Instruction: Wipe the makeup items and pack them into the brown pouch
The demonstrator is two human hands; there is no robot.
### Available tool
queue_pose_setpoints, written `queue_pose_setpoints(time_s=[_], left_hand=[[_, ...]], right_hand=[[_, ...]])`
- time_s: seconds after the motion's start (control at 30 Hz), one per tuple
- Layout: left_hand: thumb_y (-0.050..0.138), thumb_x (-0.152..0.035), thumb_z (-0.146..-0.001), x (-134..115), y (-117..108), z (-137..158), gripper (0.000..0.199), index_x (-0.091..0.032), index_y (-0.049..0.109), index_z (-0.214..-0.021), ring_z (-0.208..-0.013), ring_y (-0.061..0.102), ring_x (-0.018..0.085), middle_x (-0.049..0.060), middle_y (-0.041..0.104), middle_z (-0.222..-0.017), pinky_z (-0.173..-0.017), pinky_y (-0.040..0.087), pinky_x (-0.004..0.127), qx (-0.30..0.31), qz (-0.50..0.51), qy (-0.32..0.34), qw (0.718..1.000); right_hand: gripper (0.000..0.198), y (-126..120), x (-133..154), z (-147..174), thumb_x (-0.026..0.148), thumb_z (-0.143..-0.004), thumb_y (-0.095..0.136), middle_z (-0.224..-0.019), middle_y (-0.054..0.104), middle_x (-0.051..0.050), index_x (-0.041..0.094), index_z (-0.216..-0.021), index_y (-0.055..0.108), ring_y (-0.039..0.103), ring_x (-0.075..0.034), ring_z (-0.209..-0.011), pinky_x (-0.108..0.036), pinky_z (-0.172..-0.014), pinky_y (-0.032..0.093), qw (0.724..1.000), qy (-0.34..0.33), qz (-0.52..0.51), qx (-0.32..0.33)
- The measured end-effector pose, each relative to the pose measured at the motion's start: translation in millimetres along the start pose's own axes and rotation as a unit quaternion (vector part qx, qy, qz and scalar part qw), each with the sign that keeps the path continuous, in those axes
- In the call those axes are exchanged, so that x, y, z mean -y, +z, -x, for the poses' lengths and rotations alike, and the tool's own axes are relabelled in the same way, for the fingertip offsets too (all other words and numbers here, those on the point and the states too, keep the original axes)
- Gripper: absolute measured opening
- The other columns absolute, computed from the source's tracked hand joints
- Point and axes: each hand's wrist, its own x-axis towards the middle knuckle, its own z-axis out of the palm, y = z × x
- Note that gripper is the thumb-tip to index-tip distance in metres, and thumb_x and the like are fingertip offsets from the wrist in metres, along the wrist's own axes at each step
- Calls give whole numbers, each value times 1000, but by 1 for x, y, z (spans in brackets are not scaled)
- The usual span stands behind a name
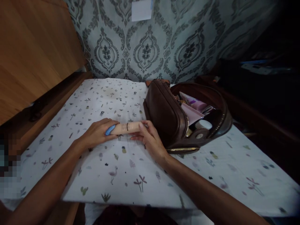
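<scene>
Two hands meet over a printed cloth as we look down: the left hand (98, 134) curls around the blue cap end of a beige tube (125, 128), while the right hand (150, 139) pinches the other end between thumb and fingertips. We see the tube lying level, held between both hands just above the patterned sheet (117, 175), with the left at its cap and the right at its base. Just right of the right hand, an open brown leather pouch (164, 115) rests on the sheet, its zip (185, 150) undone. Inside it we make out a pink tube (195, 103) and a white round lid (203, 124), but the remaining contents sit in shadow and we cannot identify them. Print on the beige tube is too small to read. At far right the scene falls into darkness.
</scene>
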Motion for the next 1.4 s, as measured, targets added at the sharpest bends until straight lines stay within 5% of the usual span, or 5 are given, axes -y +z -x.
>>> queue_pose_setpoints(time_s=[0.13, 0.53, 0.77, 1.1, 1.4], left_hand=[[59, -59, -89, 2, 0, 0, 53, -25, 59, -130, -109, 64, 28, 8, 67, -126, -87, 52, 38, -8, 8, -11, 1000], [61, -53, -89, -3, -3, 1, 46, -25, 61, -126, -103, 64, 26, 7, 68, -117, -81, 52, 37, -24, -4, 12, 1000], [59, -55, -90, -2, -6, 1, 48, -24, 61, -126, -101, 64, 26, 7, 68, -115, -78, 51, 35, -23, -18, 7, 1000], [59, -52, -91, -4, -4, 2, 45, -25, 61, -126, -100, 63, 26, 7, 68, -115, -75, 51, 35, -23, -33, 14, 999], [54, -58, -93, -1, -6, 3, 48, -24, 61, -126, -100, 63, 26, 8, 68, -115, -75, 50, 35, -36, -53, 21, 998]], right_hand=[[60, -1, 2, 0, 55, -80, 74, -100, 67, -1, 30, -127, 46, 70, -20, -86, -38, -76, 60, 1000, -4, -7, 23], [50, 0, -1, -1, 67, -77, 70, -85, 62, -1, 22, -80, 49, 66, -19, -81, -31, -65, 57, 998, -22, 62, -1], [50, 0, 4, 2, 51, -81, 72, -100, 61, -3, 30, -121, 53, 63, -20, -93, -28, -63, 55, 999, -31, 40, 10], [42, -2, -2, -2, 60, -80, 70, -85, 55, -1, 22, -82, 52, 55, -14, -78, -24, -56, 52, 996, -39, 85, 3], [41, -1, 1, 1, 48, -78, 72, -103, 60, -4, 26, -109, 56, 59, -17, -88, -25, -57, 49, 993, -49, 110, 1]])
